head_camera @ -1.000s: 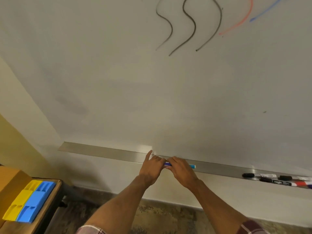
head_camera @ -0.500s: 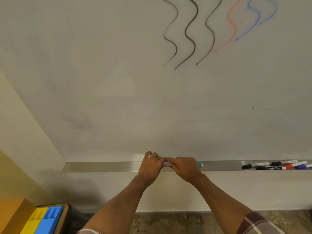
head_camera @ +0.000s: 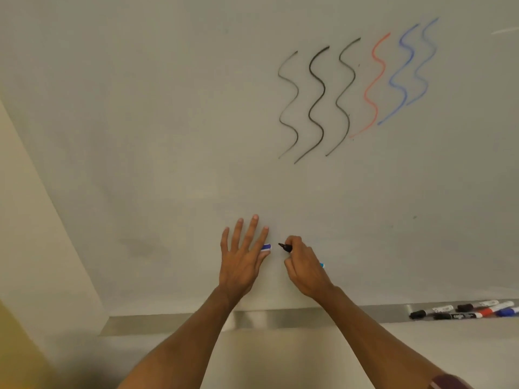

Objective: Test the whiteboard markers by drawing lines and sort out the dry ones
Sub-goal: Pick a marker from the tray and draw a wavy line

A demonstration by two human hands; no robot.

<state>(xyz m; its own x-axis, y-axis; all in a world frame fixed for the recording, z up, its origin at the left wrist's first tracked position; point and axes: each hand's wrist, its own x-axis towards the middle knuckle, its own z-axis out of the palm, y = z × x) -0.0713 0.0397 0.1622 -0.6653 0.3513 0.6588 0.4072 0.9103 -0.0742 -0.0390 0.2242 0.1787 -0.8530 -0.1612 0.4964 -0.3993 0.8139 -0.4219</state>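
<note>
My right hand (head_camera: 304,266) grips an uncapped marker (head_camera: 286,247), its dark tip pointing left and its light-blue tail end showing behind the hand. My left hand (head_camera: 241,258) is raised with fingers spread, and the blue-and-white cap (head_camera: 266,247) is pinched between thumb and forefinger. Tip and cap are a short gap apart in front of the whiteboard (head_camera: 168,136). Wavy test lines (head_camera: 356,91) in black, red and blue are drawn at the upper right of the board.
A metal tray (head_camera: 252,318) runs along the board's lower edge. Several capped markers (head_camera: 463,310), black, red and blue, lie at its right end. A cream wall borders the board on the left.
Both hands lifted from the tray up in front of the board and pulled apart. The cap came off into my left hand, the marker stayed in my right. The view tilted upward.
</note>
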